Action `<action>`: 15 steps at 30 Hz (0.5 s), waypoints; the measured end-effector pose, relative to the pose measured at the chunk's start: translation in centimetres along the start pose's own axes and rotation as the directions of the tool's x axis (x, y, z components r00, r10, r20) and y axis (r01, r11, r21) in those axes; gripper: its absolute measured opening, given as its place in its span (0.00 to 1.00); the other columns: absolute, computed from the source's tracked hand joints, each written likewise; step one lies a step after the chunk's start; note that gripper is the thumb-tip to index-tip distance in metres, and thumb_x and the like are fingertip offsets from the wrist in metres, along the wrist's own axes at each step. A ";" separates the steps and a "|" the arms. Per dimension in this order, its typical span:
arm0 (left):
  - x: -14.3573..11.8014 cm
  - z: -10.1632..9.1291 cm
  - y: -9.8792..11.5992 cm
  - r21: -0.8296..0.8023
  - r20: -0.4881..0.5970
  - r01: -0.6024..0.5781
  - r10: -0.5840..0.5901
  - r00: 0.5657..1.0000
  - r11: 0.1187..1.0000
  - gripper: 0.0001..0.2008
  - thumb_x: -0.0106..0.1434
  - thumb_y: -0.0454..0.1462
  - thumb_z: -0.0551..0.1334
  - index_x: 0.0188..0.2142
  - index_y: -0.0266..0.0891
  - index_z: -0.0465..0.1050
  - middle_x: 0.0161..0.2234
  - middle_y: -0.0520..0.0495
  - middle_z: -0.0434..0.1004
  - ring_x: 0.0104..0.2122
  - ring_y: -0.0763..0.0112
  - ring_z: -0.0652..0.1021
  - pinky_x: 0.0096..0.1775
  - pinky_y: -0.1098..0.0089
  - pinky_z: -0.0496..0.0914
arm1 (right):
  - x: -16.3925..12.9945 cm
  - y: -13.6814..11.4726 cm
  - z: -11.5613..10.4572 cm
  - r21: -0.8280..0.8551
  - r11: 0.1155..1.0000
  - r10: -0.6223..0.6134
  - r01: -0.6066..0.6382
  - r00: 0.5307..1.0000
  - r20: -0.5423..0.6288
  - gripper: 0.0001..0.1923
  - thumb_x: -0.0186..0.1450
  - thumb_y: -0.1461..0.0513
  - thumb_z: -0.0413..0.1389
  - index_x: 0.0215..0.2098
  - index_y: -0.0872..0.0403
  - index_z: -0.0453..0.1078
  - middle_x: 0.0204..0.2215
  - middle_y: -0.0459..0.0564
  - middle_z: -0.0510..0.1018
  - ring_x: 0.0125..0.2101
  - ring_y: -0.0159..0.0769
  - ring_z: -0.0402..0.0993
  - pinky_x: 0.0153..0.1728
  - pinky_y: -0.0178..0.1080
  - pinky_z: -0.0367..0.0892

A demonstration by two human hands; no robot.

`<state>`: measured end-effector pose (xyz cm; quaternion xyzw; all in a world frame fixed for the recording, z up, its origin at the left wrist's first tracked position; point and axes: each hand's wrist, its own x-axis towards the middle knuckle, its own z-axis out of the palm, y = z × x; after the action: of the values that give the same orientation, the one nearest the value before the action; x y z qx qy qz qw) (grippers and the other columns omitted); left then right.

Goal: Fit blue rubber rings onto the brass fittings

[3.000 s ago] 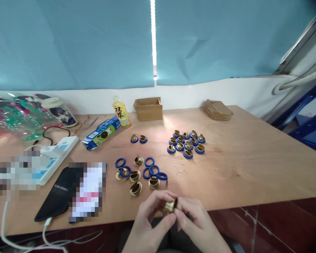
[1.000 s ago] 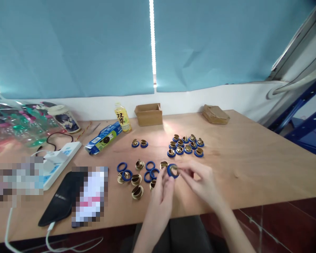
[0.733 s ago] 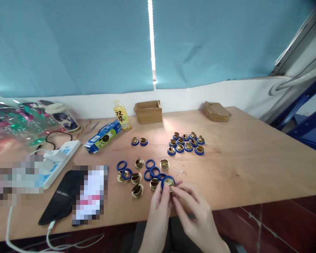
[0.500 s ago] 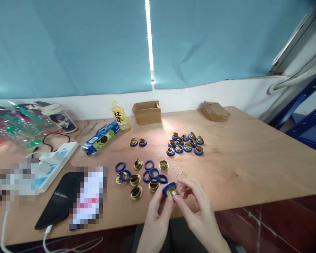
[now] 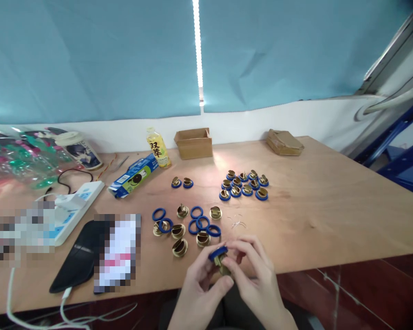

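Between both hands, near the table's front edge, is a brass fitting (image 5: 222, 266) with a blue ring (image 5: 218, 253) around one end. My left hand (image 5: 203, 286) is closed on its left side, thumb and fingers on the brass and the ring. From the right, my right hand (image 5: 256, 275) pinches the same piece; its fingertips partly hide it. Just beyond lie loose blue rings (image 5: 203, 223), some overlapping, and several bare brass fittings (image 5: 180, 247). Farther right stands a cluster of brass fittings with blue rings (image 5: 247, 189); two more ringed fittings (image 5: 187, 183) sit apart to its left.
Thin wire-like loops (image 5: 237, 222) lie right of the loose rings. At the back are a cardboard box (image 5: 194, 147), a yellow bottle (image 5: 160, 151), a blue carton (image 5: 132, 176) and a flattened cardboard piece (image 5: 284, 143). A power strip (image 5: 86, 201) and a black phone-like object (image 5: 77, 261) occupy the left.
The held fitting has tilted and come slightly closer to me. My left thumb has shifted lower on it, and my right fingers have closed in around it.
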<state>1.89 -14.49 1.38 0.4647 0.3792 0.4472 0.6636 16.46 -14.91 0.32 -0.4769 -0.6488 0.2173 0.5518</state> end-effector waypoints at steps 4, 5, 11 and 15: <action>-0.2 0.2 -0.1 0.039 -0.050 0.001 0.001 0.999 0.999 0.18 0.58 0.40 0.70 0.48 0.43 0.76 0.47 0.43 0.81 0.49 0.57 0.80 0.51 0.65 0.73 | 0.0 -0.2 -0.1 0.022 1.000 0.017 -0.018 0.997 0.076 0.12 0.68 0.69 0.54 0.47 0.49 0.70 0.37 0.48 0.70 0.32 0.33 0.72 0.33 0.34 0.70; -0.3 0.2 -0.2 0.043 -0.060 -0.006 0.009 0.998 0.999 0.18 0.58 0.40 0.70 0.48 0.42 0.76 0.47 0.42 0.81 0.48 0.56 0.80 0.51 0.65 0.73 | 0.0 -0.3 -0.1 0.030 0.999 0.023 -0.026 0.995 0.096 0.13 0.68 0.69 0.53 0.47 0.49 0.70 0.38 0.48 0.70 0.32 0.33 0.71 0.34 0.34 0.70; -0.6 -0.6 -0.8 0.083 -0.031 0.000 0.002 1.000 0.997 0.21 0.60 0.39 0.68 0.53 0.40 0.74 0.50 0.38 0.80 0.51 0.53 0.79 0.55 0.60 0.71 | 0.1 -0.4 -0.2 0.066 0.992 0.092 -0.110 0.968 0.235 0.12 0.66 0.72 0.49 0.44 0.52 0.65 0.39 0.49 0.67 0.35 0.35 0.70 0.37 0.35 0.69; -0.4 -1.0 -0.5 0.165 0.011 -0.026 0.025 1.000 0.986 0.20 0.61 0.36 0.67 0.54 0.42 0.74 0.51 0.40 0.79 0.51 0.55 0.79 0.54 0.62 0.72 | 0.0 -0.2 0.1 0.110 0.987 0.089 -0.121 0.962 0.256 0.10 0.66 0.72 0.48 0.37 0.51 0.61 0.35 0.47 0.65 0.36 0.35 0.68 0.37 0.35 0.68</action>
<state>0.94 -14.68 0.69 0.5248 0.4059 0.4205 0.6189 16.29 -14.99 0.45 -0.4440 -0.6721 0.3450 0.4817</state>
